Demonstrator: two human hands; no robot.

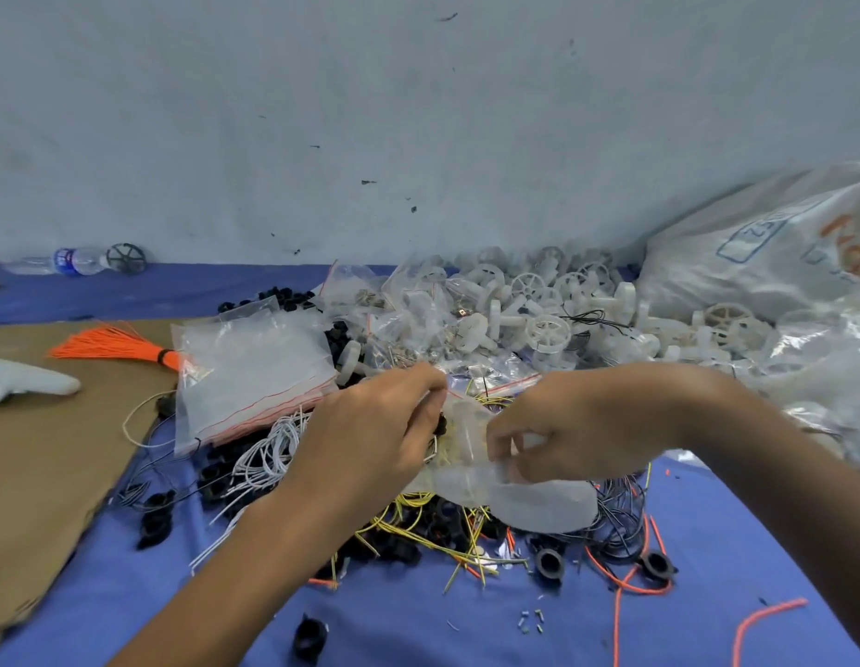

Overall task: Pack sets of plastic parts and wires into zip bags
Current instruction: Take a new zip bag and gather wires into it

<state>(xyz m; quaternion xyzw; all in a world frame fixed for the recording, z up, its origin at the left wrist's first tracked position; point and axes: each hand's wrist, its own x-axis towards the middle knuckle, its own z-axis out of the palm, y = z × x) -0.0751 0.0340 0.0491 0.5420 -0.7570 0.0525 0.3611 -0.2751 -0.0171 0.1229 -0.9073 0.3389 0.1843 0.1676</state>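
Both hands hold one clear zip bag over a heap of wires and black plastic rings. My left hand pinches the bag's upper edge near its red zip line. My right hand grips the bag's side with curled fingers. Yellow wires and a black part show through and under the bag. White wires lie to the left. A stack of empty zip bags sits behind my left hand. White plastic wheels are piled at the back.
A bundle of orange wires lies on brown cardboard at the left. Loose black rings and orange wires lie on the blue cloth. A large white sack stands at the right. A water bottle lies by the wall.
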